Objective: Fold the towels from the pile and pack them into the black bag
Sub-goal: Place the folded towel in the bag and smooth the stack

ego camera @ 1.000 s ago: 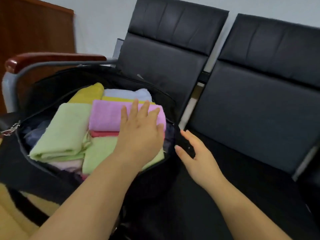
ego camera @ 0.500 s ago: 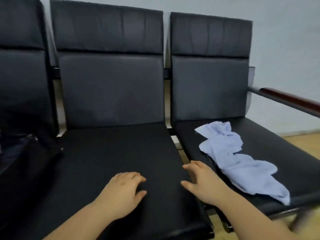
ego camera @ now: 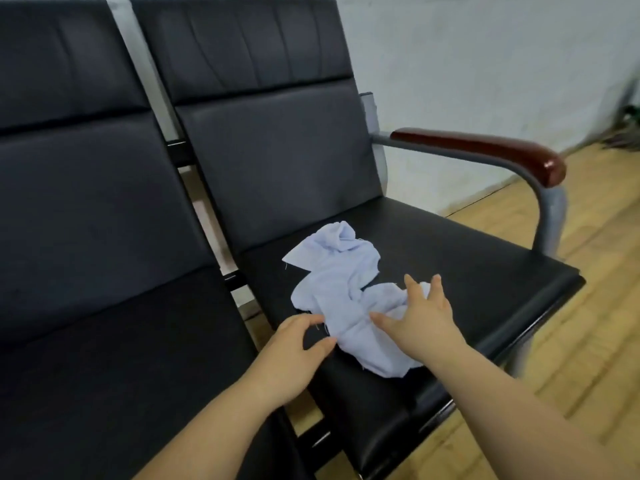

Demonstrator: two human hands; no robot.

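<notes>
Lying crumpled on the black padded seat of the end chair point(ego camera: 467, 271), a pale lavender cloth towel point(ego camera: 346, 299) runs in a loose, wrinkled band from the back of the cushion toward its front edge; one bunched peak stands up at its far end, well beyond the fingertips

Right hand point(ego camera: 420, 318): fingers spread and straight, palm down over the near half of the towel; thumb stretched out to the left across the cloth. Whether the palm presses the fabric or hangs just above it, cannot tell. No pinch visible

Left hand point(ego camera: 294, 351): fingers loosely curved, thumb apart from them, nothing between them. Fingertips lie just beside the towel's left edge, at the frayed hem; actual contact cannot be told. The near lower lobe of the towel sits between the two hands

Second black padded chair point(ego camera: 104, 306) adjoins on the left, under the left forearm. Dark red-brown wooden armrest on a grey metal tube point(ego camera: 485, 150) stands far to the right of the right fingers. Light wooden floor point(ego camera: 571, 341) and white wall point(ego camera: 485, 64) beyond. Black bag not in view
</notes>
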